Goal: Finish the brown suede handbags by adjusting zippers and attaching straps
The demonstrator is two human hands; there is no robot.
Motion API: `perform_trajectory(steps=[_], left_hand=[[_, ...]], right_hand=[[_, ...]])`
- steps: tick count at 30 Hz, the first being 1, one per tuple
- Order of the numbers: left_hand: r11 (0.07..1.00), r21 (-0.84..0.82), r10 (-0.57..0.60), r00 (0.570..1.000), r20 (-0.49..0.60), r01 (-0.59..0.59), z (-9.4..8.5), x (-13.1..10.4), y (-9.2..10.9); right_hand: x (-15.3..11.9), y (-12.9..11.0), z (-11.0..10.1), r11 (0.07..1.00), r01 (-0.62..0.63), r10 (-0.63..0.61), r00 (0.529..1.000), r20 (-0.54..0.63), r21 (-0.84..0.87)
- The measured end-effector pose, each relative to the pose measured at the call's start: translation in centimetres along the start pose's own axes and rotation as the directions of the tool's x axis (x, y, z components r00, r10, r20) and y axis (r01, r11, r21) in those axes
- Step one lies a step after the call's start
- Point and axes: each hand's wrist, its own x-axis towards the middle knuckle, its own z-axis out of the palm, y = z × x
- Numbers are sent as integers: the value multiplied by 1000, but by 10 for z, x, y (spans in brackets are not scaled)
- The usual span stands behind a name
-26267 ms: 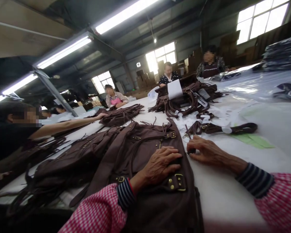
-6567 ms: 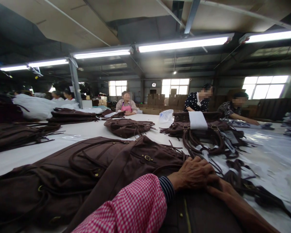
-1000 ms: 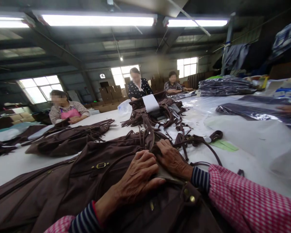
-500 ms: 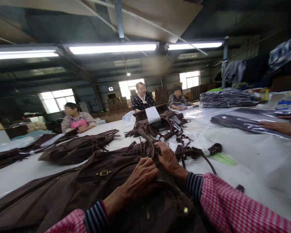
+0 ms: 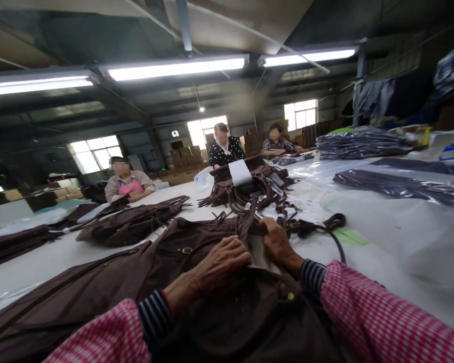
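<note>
A dark brown bag (image 5: 257, 312) with brass-coloured fittings lies directly in front of me. My left hand (image 5: 225, 262) grips the near edge of its mouth, fingers curled over the rim. On the far right side of the mouth, my right hand (image 5: 278, 242) is closed on the opposite edge; its fingertips are partly hidden. Between my hands the opening shows a pale lining (image 5: 259, 250). A second brown bag (image 5: 109, 282) with a small buckle lies against it on the left. Brown straps with white wrapping (image 5: 306, 229) rest just beyond my right hand.
A pile of brown bags (image 5: 245, 181) with a white paper band stands ahead. More brown bags (image 5: 132, 222) lie left on the white table (image 5: 68, 254). Plastic-wrapped stacks (image 5: 363, 143) and clear sheeting (image 5: 412, 242) occupy the right. Several people sit or stand across the table.
My hands have drawn apart, and the bag's mouth has widened, exposing the pale lining. My right hand shifted slightly right. Another person's hand at the far right has left view.
</note>
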Motion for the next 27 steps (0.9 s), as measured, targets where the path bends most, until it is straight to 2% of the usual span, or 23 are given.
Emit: perform_trajectory(steps=[3,6,9,12,15,18,20,23,27], left_hand=[[995,-69,-77,996,-50,73,32,-23,3],[994,-86,-79,995,-56,74,42,-29,4],[995,-90,-42,998,-50,37,35,-22,1],[997,-80,-5,1000,-16,3,16,-10,0],[998,-56,15,1000,16,-14,-15,-2,-2],[998,-60,-3,1000,-10,2,-37,-7,-6],[997,-52,-62,997,-51,59,-37,-17,-8],[988,4,-154,984,-85,155,-21,-29,-7],[985,36,-166,986,-11,167,-4,-24,-4]], right_hand=[[-10,-4,5,998,27,-24,998,52,-56],[-10,-16,2,991,91,-84,994,68,-102],[-14,-23,7,976,205,-189,965,182,-71],[-24,-16,21,972,235,-221,927,304,-11],[-33,-3,31,975,223,-209,923,322,-8],[-36,2,29,976,216,-203,917,342,-1],[-35,1,26,977,212,-198,915,352,0],[-34,-4,22,978,189,-141,914,379,-91],[-35,-10,18,962,156,-50,907,419,-223]])
